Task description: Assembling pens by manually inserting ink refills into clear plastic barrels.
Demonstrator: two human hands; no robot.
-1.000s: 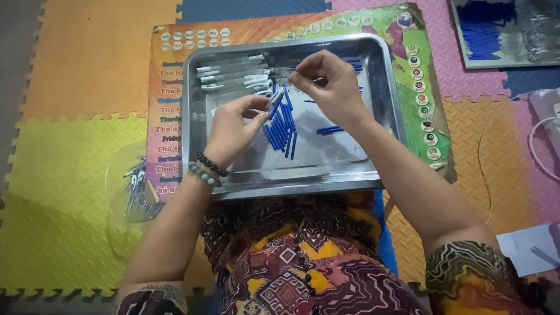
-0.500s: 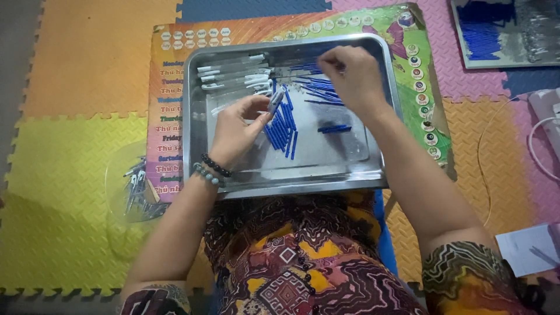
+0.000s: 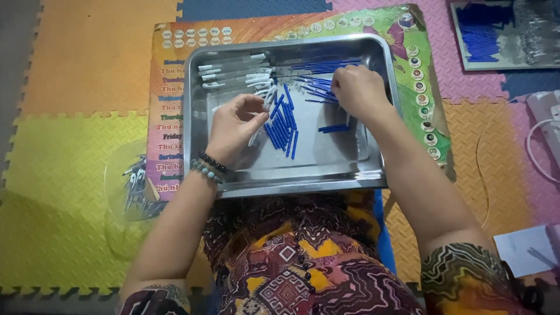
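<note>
Head view: a person seated on the foam floor mat (image 3: 76, 175) works over a steel tray (image 3: 391, 116) that rests on a colourful printed chart (image 3: 169, 99). The right hand (image 3: 359, 90) has shifted from the tray's centre, where it pinched a part a second ago, to the far right corner, and now lies knuckles-up on a fan of thin blue refills (image 3: 324, 79); its fingers curl down into them, but whether they grip one cannot be told. The left hand (image 3: 233, 125) has barely moved: it stays near the tray's left side, fingers closed around a clear pen barrel (image 3: 256, 131). Between the hands lies a loose pile of blue pen pieces (image 3: 283, 122), with a short pair (image 3: 333, 128) apart to the right. A row of clear barrels with white caps (image 3: 233, 70) lines the far left corner. The move suggests the right hand is fetching another refill for the barrel held in the left. Outside the tray, a clear bag of small metal parts (image 3: 137, 186) sits on the mat at left, and a second tray of blue pieces (image 3: 496, 35) lies at upper right.
</note>
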